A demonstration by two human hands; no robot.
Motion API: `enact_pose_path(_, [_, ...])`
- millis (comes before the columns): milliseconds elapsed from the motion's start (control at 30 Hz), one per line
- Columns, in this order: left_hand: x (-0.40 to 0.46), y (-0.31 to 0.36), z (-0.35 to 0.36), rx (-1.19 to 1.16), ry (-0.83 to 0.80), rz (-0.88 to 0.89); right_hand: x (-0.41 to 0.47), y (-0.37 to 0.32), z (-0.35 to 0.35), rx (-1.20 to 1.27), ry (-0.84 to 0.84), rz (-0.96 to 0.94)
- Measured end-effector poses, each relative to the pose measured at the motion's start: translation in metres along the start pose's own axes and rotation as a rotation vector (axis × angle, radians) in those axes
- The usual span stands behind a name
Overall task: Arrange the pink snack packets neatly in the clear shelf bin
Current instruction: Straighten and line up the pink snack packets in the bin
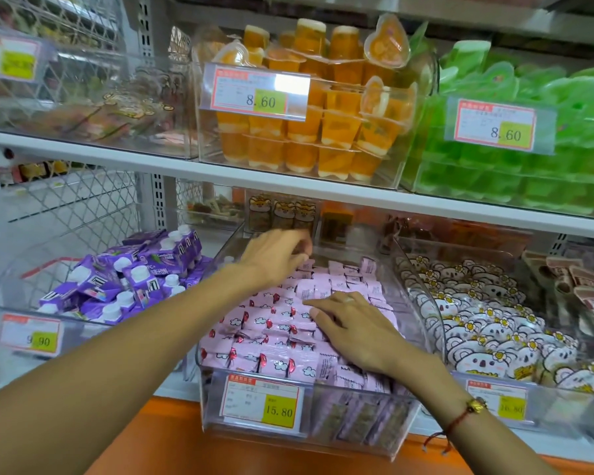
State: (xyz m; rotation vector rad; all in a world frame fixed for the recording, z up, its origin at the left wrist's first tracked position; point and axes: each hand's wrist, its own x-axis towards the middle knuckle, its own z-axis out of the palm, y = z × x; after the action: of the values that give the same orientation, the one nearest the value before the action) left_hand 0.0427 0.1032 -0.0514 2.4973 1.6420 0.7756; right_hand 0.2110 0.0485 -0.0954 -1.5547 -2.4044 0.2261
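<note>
A clear shelf bin [323, 437] on the lower shelf is filled with several pink snack packets [271, 323], some face up with red and white cloud prints, others showing their printed backs. My left hand [275, 252] reaches over the back of the bin, its fingers curled down toward the rear packets; whether it holds one is hidden. My right hand [354, 330] lies flat on the packets at the middle right, fingers spread and straight, pressing on them.
Purple pouches [127, 279] fill the bin to the left, koala-print packets [487, 323] the bin to the right. The white shelf board [288, 186] above carries orange jelly cups [309, 132] and green jellies [528, 159]. A price tag [261, 404] fronts the pink bin.
</note>
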Motion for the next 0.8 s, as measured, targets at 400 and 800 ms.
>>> enact_pose_path(400, [-0.002, -0.017, 0.020, 0.039, -0.265, -0.003, -0.004, 0.006, 0.001, -0.053, 0.031, 0.000])
enact_pose_path(800, [0.002, 0.004, 0.005, -0.571, 0.134, -0.244, -0.007, 0.003, -0.001, -0.095, 0.023, 0.002])
